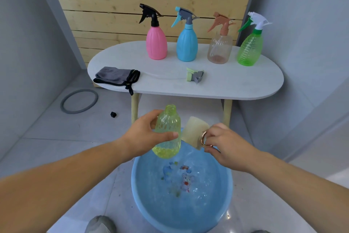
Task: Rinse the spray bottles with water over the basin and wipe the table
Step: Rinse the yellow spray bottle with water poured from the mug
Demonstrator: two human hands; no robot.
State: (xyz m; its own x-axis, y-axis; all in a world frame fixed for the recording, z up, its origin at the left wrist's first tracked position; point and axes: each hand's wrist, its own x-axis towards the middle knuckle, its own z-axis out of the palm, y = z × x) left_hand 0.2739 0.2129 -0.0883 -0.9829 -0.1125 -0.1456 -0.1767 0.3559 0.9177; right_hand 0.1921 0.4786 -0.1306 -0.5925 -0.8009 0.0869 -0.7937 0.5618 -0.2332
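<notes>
White table [236, 81] bears four spray bottles [156, 44] [187, 45] [220, 49] [249, 51]; left hand [143, 136] grips a fifth bottle [168, 119], right hand [224, 147] one cup [192, 132].

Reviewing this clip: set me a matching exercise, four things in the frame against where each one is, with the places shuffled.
Things:
1 yellow bottle
2 cream cup
3 grey cloth
4 loose spray head

Places:
A on the table's left end
B in the left hand, above the basin
C lying mid-table
D in the right hand

Pairs: 1-B; 2-D; 3-A; 4-C
</notes>
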